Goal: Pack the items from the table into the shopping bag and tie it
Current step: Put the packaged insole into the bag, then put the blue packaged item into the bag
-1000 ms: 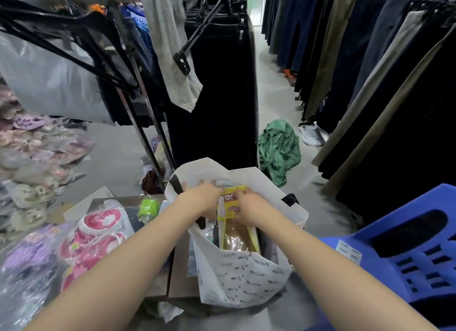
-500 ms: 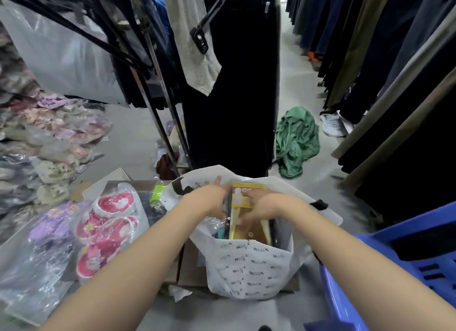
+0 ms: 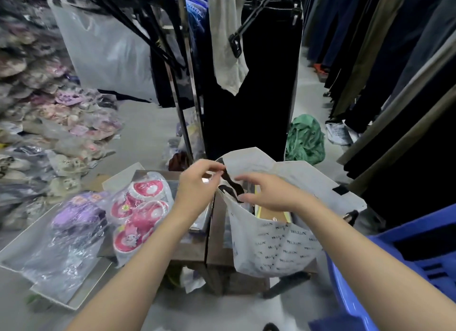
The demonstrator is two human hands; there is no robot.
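Note:
A white shopping bag (image 3: 276, 247) with small black lettering stands open on a small brown table (image 3: 197, 250). A yellow-edged packet (image 3: 274, 213) shows inside it. My left hand (image 3: 197, 182) pinches the bag's left rim by its black handle (image 3: 230, 185). My right hand (image 3: 266, 192) hovers over the bag's mouth with fingers spread, fingertips near the black handle. A second black handle (image 3: 340, 190) sits on the far rim.
Bagged pink slippers (image 3: 138, 214) and purple slippers (image 3: 79, 214) lie left of the table. More packed slippers pile at far left. A blue plastic stool (image 3: 407, 264) stands at right. Clothes racks hang ahead and right; a green cloth (image 3: 306, 138) lies on the floor.
Both hands have come out of the bag and left the yellow packet inside. My left hand now grips the bag's left rim. The view shifted left.

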